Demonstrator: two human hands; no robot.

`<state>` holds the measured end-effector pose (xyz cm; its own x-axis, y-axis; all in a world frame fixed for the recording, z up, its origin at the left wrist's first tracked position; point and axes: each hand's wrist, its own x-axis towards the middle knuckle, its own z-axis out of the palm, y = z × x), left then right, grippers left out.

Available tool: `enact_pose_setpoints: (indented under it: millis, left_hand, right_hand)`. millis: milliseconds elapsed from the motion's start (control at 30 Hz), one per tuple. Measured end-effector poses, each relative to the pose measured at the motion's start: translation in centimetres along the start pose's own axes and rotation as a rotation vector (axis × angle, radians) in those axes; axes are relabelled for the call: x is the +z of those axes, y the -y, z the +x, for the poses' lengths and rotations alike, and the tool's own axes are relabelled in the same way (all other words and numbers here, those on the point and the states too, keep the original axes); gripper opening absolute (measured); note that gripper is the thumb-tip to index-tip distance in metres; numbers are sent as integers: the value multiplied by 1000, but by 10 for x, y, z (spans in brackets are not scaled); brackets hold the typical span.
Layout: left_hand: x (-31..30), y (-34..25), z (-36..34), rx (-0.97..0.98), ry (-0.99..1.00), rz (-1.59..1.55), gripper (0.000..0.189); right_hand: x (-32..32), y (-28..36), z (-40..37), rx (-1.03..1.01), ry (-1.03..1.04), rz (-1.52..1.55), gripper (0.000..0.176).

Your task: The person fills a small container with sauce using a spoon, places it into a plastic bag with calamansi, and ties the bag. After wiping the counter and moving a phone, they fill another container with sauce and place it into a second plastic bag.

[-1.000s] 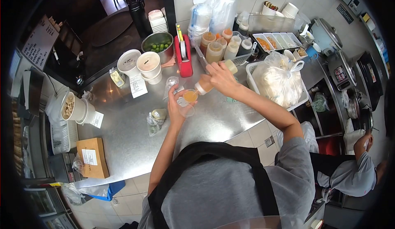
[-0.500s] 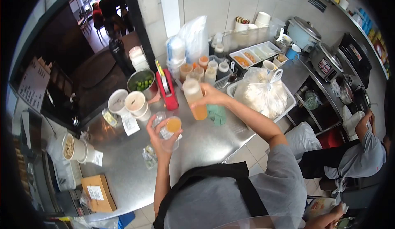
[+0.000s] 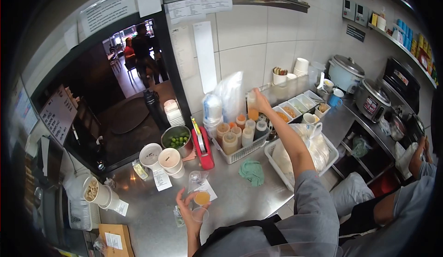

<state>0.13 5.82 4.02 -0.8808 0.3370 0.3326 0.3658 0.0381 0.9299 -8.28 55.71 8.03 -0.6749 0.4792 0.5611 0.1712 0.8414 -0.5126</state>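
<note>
The left hand point(image 3: 189, 209) has its grip closed around a small clear cup point(image 3: 202, 198) – fingers and thumb at its sides – and the cup, with amber liquid inside, is above the near middle of the steel surface point(image 3: 154, 211). A clear round lid point(image 3: 200, 215) juts from the cup's near side, open. A slip point(image 3: 208, 192) and some clear plastic point(image 3: 197, 178) lie just beyond the cup, and a small bag point(image 3: 178, 216) lies to the left of the hand, partly hidden by it.

The right hand point(image 3: 261, 101) reaches to the far side, its grip wrapped around the upper part of a bottle point(image 3: 253, 113) with amber liquid low inside. The bottle's base is close to the tops of the other bottles point(image 3: 230, 143) in a basket point(image 3: 241, 155); whether it touches them cannot be told.

A green cloth point(image 3: 252, 172) lies crumpled on the near side of the basket. Left of the basket is a red tape dispenser point(image 3: 205, 154), then a pot point(image 3: 185, 147) of limes point(image 3: 178, 141) and some tubs point(image 3: 170, 159). To the right, a white tray point(image 3: 280, 176) holds a full plastic bag point(image 3: 318, 152). At the far right a co-worker's hand point(image 3: 419, 156) shows.
</note>
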Motion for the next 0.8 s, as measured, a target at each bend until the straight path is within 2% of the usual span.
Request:
enact_pose_setpoints:
  millis: [67,167,200,267,300,367,400,433,467,533,600,633,667,700,733,800]
  left_hand:
    - [-1,5,-4,-24,-16,17,91]
    - [0,8,-7,-37,-23,24,90]
    - [0,9,-8,-36,-22,34,91]
    - [0,11,-7,-28,-22,54,91]
    - [0,12,-6,-25,-13,48,91]
    - [1,14,-6,-21,5,34,91]
    - [2,15,-5,-18,17,41,91]
    - [3,15,-4,-14,31,48,91]
    - [3,15,-3,-11,46,57,91]
    - [5,12,0,-4,84,27,89]
    - [8,11,3,12,117,4,88]
    - [9,12,5,21,133,-4,88]
    - [10,13,6,29,150,-12,88]
    - [11,15,8,34,165,-13,90]
    - [12,17,10,37,179,-15,92]
    - [15,23,14,35,217,-39,94]
  right_hand:
    - [12,-22,0,-14,65,39,69]
    - [28,-38,13,301,498,114,64]
    - [40,-53,14,281,558,60,61]
    - [73,-94,17,233,673,-47,56]
    - [77,-91,10,314,587,122,45]
    - [76,-85,22,487,662,190,42]
    - [73,-78,22,225,688,-140,37]
    - [66,-65,21,-27,645,-486,31]
    - [62,-50,14,-49,427,-514,28]
    - [29,29,-15,-88,-15,-557,25]
    - [9,95,-50,25,96,35,19]
    - [11,107,-72,84,384,315,19]
    - [6,130,-107,-90,578,688,23]
    - [6,148,-133,156,945,795,28]
    - [-1,173,-158,330,1138,788,38]
    - [22,173,-206,501,1276,981,46]
